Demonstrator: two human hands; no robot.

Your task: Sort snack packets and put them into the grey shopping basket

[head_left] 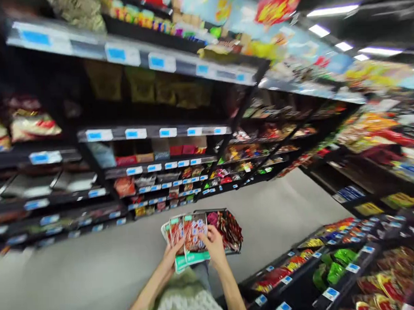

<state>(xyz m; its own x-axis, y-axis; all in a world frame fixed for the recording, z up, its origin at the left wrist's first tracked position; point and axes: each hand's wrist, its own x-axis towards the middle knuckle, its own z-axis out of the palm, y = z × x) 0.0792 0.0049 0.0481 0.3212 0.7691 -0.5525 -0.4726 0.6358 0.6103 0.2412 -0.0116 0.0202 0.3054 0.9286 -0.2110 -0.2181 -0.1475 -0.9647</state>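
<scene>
Several flat snack packets, red and brown with teal bands, are fanned out in front of my body. My left hand is closed on the left part of the fan, its thumb lying over the front. My right hand pinches the right edge of the front packet with thumb and fingers. Just beyond and to the right of the packets is a dark basket, partly hidden by them. Dark red packages and a purple-pink item lie in it.
Tall dark shelves with blue-and-white price labels run along the left and ahead. Lower shelves of bagged snacks, among them green bags, stand close on my right. A grey floor stretches between them. A red sign hangs above.
</scene>
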